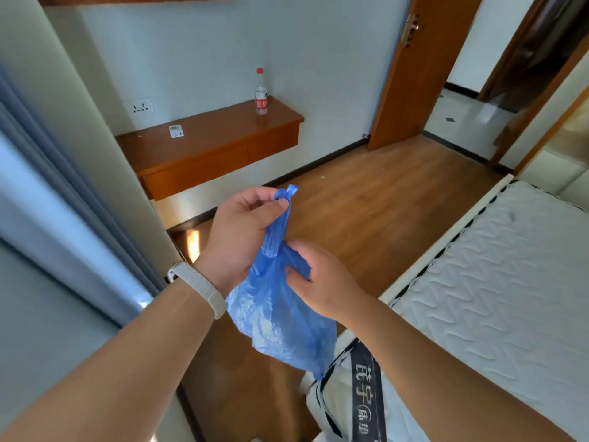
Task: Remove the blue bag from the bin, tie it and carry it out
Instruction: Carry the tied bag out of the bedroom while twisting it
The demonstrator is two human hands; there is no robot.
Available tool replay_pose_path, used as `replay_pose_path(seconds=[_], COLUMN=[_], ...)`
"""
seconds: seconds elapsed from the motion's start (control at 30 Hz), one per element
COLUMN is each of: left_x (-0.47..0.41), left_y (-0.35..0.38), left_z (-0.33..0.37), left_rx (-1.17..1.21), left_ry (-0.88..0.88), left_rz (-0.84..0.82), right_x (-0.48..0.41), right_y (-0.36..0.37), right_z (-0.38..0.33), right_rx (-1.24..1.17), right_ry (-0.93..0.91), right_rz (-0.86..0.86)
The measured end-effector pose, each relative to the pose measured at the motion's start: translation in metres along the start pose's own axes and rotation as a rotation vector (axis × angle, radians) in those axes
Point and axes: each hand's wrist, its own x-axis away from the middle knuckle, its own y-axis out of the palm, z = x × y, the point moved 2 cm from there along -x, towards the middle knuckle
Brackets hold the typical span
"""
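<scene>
Tying looks nearly done: the left hand [242, 231] pinches the twisted neck of the blue bag [280, 320] held above the floor, the right hand [318, 279] grips its body, leaving carrying it through the open door [414, 74].

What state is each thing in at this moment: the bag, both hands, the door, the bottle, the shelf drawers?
blue bag: out of any bin, held in the air, neck gathered into a twisted strip.
left hand: closed on the bag's twisted top end.
right hand: gripping the bag below the neck.
door: open.
bottle: upright on the shelf, red cap on.
shelf drawers: shut.
</scene>
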Motion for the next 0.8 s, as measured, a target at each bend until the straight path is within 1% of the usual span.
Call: replay_pose_path(seconds=[0.1, 0.2, 0.47, 0.63, 0.7, 0.8], left_x=[-0.026, -0.051, -0.139, -0.219, -0.253, -0.305], left_y=[-0.019, -0.033, -0.043, -0.037, -0.028, -0.008], left_z=[0.007, 0.004, -0.015, -0.020, -0.022, -0.024], left_rx=[0.013, 0.032, 0.009, -0.005, -0.060, -0.127], left_ry=[0.027, 0.029, -0.020, -0.042, -0.057, -0.072], left_rz=[-0.007, -0.014, 0.007, 0.012, -0.009, -0.047], right_x=[-0.034, -0.062, -0.144, -0.219, -0.246, -0.282], right_y=[0.013, 0.019, 0.029, 0.011, -0.001, -0.021], right_z=[-0.010, -0.012, 0.030, 0.059, 0.070, 0.094], right_rx=[0.010, 0.016, -0.032, -0.118, -0.117, -0.105], right_ry=[-0.018, -0.034, 0.007, 0.009, 0.009, 0.059], right_rz=[-0.020, -0.002, -0.010, -0.024, -0.014, 0.007])
